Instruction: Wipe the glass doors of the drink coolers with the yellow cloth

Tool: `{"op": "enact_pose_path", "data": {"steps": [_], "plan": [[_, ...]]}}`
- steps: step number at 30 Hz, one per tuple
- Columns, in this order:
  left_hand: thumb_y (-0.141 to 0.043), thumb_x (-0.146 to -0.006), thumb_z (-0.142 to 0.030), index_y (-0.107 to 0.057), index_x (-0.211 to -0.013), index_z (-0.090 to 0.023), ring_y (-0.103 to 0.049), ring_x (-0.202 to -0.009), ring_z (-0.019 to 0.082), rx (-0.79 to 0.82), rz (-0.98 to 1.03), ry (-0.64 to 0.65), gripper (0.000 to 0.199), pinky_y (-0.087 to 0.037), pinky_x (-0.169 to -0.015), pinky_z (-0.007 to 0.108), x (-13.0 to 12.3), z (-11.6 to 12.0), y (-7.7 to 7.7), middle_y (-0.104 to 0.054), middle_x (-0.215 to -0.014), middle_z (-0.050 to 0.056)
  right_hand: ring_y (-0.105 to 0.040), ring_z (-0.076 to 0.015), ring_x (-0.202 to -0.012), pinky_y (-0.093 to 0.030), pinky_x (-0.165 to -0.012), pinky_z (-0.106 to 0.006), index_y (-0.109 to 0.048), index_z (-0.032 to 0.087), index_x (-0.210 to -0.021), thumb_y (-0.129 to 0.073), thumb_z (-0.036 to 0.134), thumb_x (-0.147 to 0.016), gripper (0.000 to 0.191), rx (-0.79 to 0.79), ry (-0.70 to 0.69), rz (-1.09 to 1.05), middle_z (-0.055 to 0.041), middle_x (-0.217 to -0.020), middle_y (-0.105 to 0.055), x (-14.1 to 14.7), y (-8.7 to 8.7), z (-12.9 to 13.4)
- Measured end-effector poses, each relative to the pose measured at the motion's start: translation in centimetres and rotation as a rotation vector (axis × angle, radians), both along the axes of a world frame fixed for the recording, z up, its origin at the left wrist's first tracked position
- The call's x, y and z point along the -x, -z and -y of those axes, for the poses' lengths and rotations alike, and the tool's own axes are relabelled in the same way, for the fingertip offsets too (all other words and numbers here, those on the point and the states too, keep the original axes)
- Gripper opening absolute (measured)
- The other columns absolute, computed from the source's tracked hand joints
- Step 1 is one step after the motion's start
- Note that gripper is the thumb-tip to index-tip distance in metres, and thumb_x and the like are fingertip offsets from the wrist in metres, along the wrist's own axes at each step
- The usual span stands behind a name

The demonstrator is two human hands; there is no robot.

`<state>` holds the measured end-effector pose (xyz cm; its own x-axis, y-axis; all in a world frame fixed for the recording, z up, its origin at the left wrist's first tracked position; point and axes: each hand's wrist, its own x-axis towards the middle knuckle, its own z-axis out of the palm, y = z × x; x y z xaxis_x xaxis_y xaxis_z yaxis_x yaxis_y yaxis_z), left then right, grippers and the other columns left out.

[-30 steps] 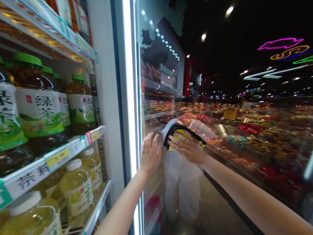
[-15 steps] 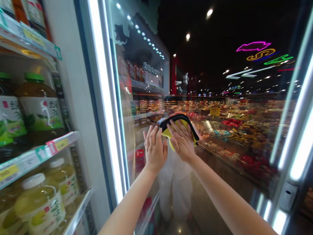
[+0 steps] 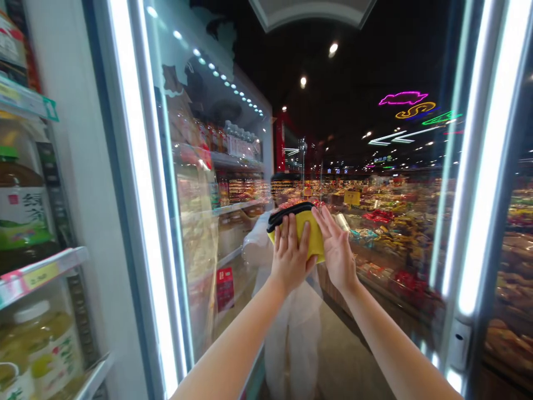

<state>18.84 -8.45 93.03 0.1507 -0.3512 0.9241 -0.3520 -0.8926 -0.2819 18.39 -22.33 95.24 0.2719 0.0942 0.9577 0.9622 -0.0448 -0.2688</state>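
Note:
A yellow cleaning cloth with a black edge is folded against the glass door in front of me. My left hand lies over the cloth's left part and holds it to the pane, fingers pointing up. Just right of it, my right hand is raised with its fingers stretched out and the palm turned partly inward. Its fingertips are by the cloth's upper right edge; whether they touch it I cannot tell. Parts of the cloth are hidden behind my left fingers.
Bright light strips run up both sides of the door. At left, a shelf carries bottled drinks. A door-frame fitting sits low on the right. Store displays appear beyond or reflected in the glass, with a reflected person in white clothes.
My left hand has moved right onto the cloth, and my right hand has come off its front to the right edge. The view has turned slightly right.

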Motion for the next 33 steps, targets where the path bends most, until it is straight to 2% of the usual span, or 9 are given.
{"op": "enact_pose_path", "data": {"steps": [5,10,13,17,20,24,28,30,33], "plan": [[-0.054,-0.098,-0.049,-0.027,-0.163,-0.015,-0.020,-0.158,0.036,-0.050,0.034,-0.004,0.078,-0.021,-0.128,0.056,0.0,-1.1,-2.3,-0.026,-0.169,0.020,-0.036,-0.0230,-0.153,-0.037,-0.124,-0.051,-0.040,0.025,-0.159,-0.007,0.047,-0.108,0.065,0.088,0.152,0.071,-0.0081,-0.160,-0.048,0.2,-1.2,2.1],[-0.054,-0.098,-0.044,-0.015,-0.163,-0.002,-0.009,-0.159,0.043,0.107,0.067,-0.054,0.087,-0.020,-0.125,0.065,0.3,-0.8,1.7,-0.014,-0.169,0.029,-0.038,-0.0256,-0.153,-0.033,-0.126,-0.056,-0.051,0.028,-0.152,-0.033,0.036,-0.108,0.048,0.343,0.370,0.184,-0.0072,-0.156,-0.053,0.5,2.2,4.2],[-0.059,-0.094,-0.054,-0.022,-0.164,-0.012,0.000,-0.157,0.048,0.023,0.083,-0.059,0.089,-0.013,-0.122,0.074,-0.1,1.0,2.4,-0.016,-0.170,0.024,-0.037,-0.0256,-0.153,-0.031,-0.127,-0.058,-0.047,0.029,-0.155,-0.037,0.027,-0.107,0.049,0.290,0.472,0.231,-0.0066,-0.158,-0.051,0.3,3.7,5.6],[-0.065,-0.092,-0.053,-0.035,-0.158,-0.043,-0.005,-0.158,0.046,-0.060,0.067,-0.088,0.072,-0.002,-0.122,0.077,-0.6,1.7,-1.7,-0.024,-0.172,0.007,-0.035,-0.0255,-0.154,-0.027,-0.128,-0.059,-0.045,0.032,-0.155,-0.039,0.023,-0.106,0.050,0.199,0.605,0.234,-0.0047,-0.159,-0.049,-0.2,3.6,7.9],[-0.064,-0.094,-0.048,-0.036,-0.157,-0.044,-0.008,-0.158,0.046,0.067,0.070,-0.119,0.069,-0.001,-0.120,0.080,-0.2,0.4,-4.0,-0.025,-0.171,0.006,-0.036,-0.0255,-0.153,-0.030,-0.126,-0.058,-0.049,0.033,-0.153,-0.042,0.022,-0.105,0.050,0.162,0.709,0.237,-0.0039,-0.155,-0.054,-0.3,3.9,9.9],[-0.065,-0.094,-0.046,-0.037,-0.158,-0.039,-0.004,-0.158,0.048,0.194,0.072,-0.148,0.070,-0.002,-0.117,0.083,0.2,-0.4,-0.8,-0.021,-0.172,0.009,-0.040,-0.0273,-0.151,-0.035,-0.123,-0.059,-0.050,0.032,-0.152,-0.047,0.022,-0.104,0.049,0.156,0.859,0.228,-0.0049,-0.151,-0.058,-0.1,5.6,12.1],[-0.066,-0.090,-0.058,-0.039,-0.156,-0.042,-0.008,-0.159,0.044,-0.035,0.062,-0.061,0.074,0.005,-0.121,0.076,-0.4,2.7,2.0,-0.032,-0.169,0.007,-0.043,-0.0274,-0.150,-0.042,-0.119,-0.057,-0.049,0.029,-0.153,-0.046,0.019,-0.104,0.050,0.180,0.850,0.199,-0.0081,-0.153,-0.055,0.1,6.6,13.2],[-0.063,-0.091,-0.060,-0.038,-0.156,-0.043,-0.012,-0.159,0.041,-0.128,0.062,-0.042,0.071,0.010,-0.123,0.072,-0.7,4.4,0.2,-0.037,-0.167,0.005,-0.044,-0.0274,-0.149,-0.043,-0.119,-0.056,-0.050,0.027,-0.152,-0.047,0.018,-0.103,0.050,0.189,0.817,0.209,-0.0093,-0.154,-0.055,0.0,6.6,13.8],[-0.060,-0.094,-0.056,-0.036,-0.157,-0.042,-0.014,-0.159,0.041,-0.090,0.060,-0.069,0.069,0.011,-0.122,0.072,-1.0,5.1,-5.0,-0.033,-0.168,0.006,-0.046,-0.0278,-0.147,-0.048,-0.116,-0.054,-0.052,0.024,-0.150,-0.049,0.016,-0.102,0.049,0.215,0.785,0.248,-0.0108,-0.153,-0.056,-0.1,6.3,14.8]]}}
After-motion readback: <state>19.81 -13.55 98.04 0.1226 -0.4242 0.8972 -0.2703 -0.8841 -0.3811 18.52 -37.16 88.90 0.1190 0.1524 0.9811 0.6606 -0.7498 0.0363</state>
